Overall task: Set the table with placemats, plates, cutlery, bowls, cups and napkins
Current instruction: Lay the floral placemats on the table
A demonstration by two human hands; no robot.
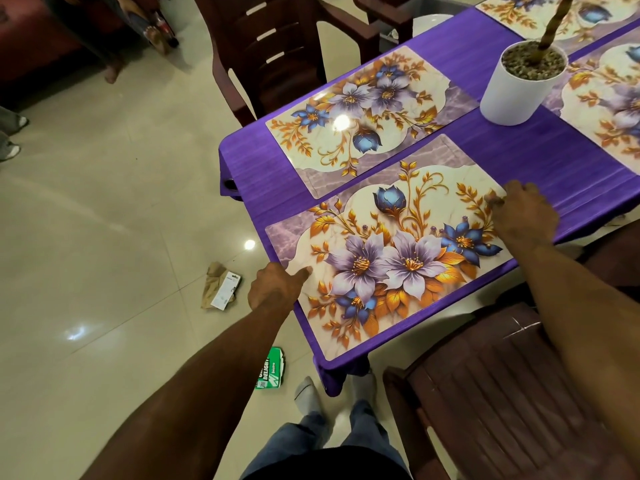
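Now we pinch left hand on near floral vinyl placemat, thumb on top at corner; right hand fingers curled over far edge, squaring mat to purple tablecloth edge, parallel with neighbouring floral placemat.

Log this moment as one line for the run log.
step: placing near placemat | left hand: holds left edge | right hand: on far right corner | plates: none visible
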